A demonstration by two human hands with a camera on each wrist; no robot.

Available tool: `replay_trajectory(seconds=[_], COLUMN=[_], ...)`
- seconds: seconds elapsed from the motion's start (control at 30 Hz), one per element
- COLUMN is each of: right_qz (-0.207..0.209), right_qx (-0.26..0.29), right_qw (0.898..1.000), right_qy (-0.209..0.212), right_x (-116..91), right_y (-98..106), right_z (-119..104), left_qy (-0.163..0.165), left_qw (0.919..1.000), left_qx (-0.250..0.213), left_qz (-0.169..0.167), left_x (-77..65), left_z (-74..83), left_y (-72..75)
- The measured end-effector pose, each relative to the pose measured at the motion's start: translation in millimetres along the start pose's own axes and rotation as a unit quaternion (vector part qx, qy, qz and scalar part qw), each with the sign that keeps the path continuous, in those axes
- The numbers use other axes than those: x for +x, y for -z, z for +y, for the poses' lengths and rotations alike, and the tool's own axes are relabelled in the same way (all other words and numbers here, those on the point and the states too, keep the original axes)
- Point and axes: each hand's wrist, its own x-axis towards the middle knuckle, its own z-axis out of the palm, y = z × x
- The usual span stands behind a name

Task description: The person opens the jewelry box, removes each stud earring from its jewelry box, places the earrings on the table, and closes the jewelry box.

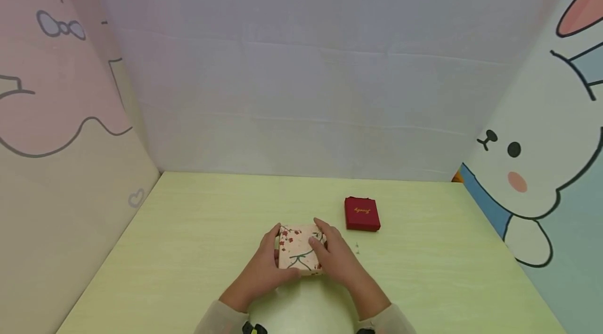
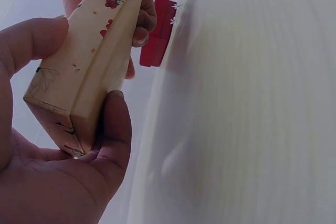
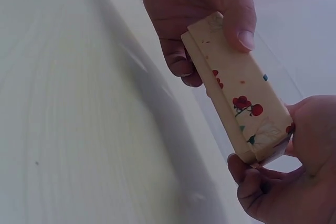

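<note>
A cream box [image 1: 298,251] with red blossoms and dark green stems printed on it is held between both hands, apart from the tabletop. My left hand [image 1: 268,267] grips its left side, the thumb [image 2: 44,38] lying along the front wall and the fingers curled beneath. On the opposite side my right hand [image 1: 340,255] holds it, its thumb on the top face. A seam between lid and base runs along the box's side in both wrist views; the lid is on. The contents are hidden.
Behind and right of the hands lies a dark red box [image 1: 362,214] with gold lettering. A pair of small, shiny earring-like pieces [image 1: 357,248] lies in front of it on the pale yellow-green table [image 1: 198,229]. Walls with cartoon prints border the table.
</note>
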Motion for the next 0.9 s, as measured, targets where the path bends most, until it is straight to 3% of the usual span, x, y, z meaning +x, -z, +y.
replay_trajectory(seconds=[0.17, 0.37, 0.6, 0.9], right_qz=[-0.007, -0.044, -0.083, -0.084], right_qx=[0.016, 0.032, -0.009, -0.030], right_qw=[1.000, 0.998, 0.996, 0.995], right_qy=[-0.002, 0.015, 0.029, 0.047], right_x=[1, 2, 1, 0], right_y=[7, 17, 26, 28], right_z=[3, 6, 8, 10], left_qy=[0.000, 0.007, 0.006, 0.002], left_qw=[1.0000, 1.0000, 0.9998, 0.9994], left_qx=[-0.003, 0.003, 0.018, 0.035], left_qz=[-0.002, 0.001, 0.000, 0.004], left_x=[0.5, 0.7, -1.0, -0.5], left_z=[-0.4, 0.2, 3.8, 5.4], left_y=[0.3, 1.8, 3.6, 3.5])
